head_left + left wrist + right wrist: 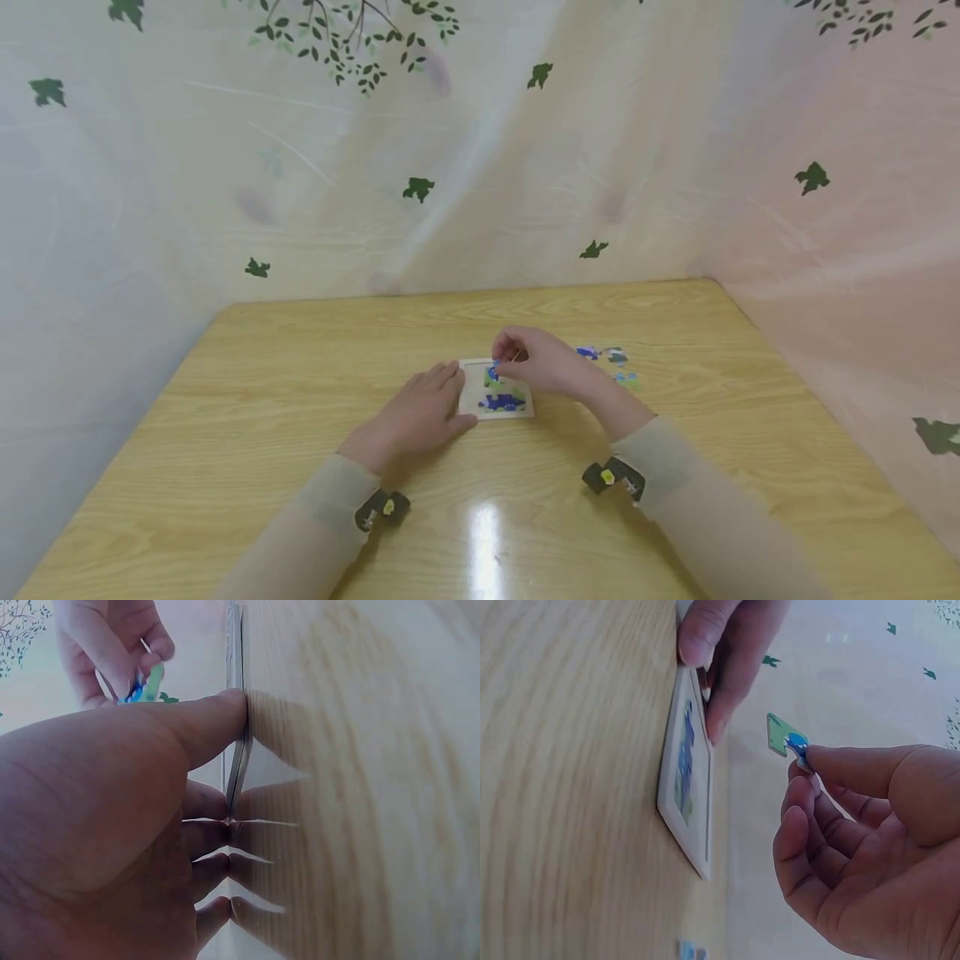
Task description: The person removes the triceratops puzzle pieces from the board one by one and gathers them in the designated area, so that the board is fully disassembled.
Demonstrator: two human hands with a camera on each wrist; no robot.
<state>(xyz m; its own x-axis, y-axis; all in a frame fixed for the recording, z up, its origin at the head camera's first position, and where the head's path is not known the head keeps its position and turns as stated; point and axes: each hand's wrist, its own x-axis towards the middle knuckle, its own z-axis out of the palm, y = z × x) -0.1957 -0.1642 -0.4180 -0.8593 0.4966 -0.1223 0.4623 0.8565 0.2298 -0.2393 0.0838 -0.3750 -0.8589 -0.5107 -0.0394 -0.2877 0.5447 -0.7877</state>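
Observation:
A small white puzzle tray lies on the table, with joined blue and dark pieces in its lower part. My left hand rests at the tray's left side, its thumb against the near edge and the other fingers fairly straight along the border. Above the tray, my right hand pinches a puzzle piece between thumb and forefinger. That piece is green with a blue figure and is held up off the tray in the right wrist view. The remaining right fingers are loosely curled.
Several loose puzzle pieces lie on the wooden table to the right of the tray, beyond the right forearm. A pale curtain with leaf prints hangs behind and beside the table.

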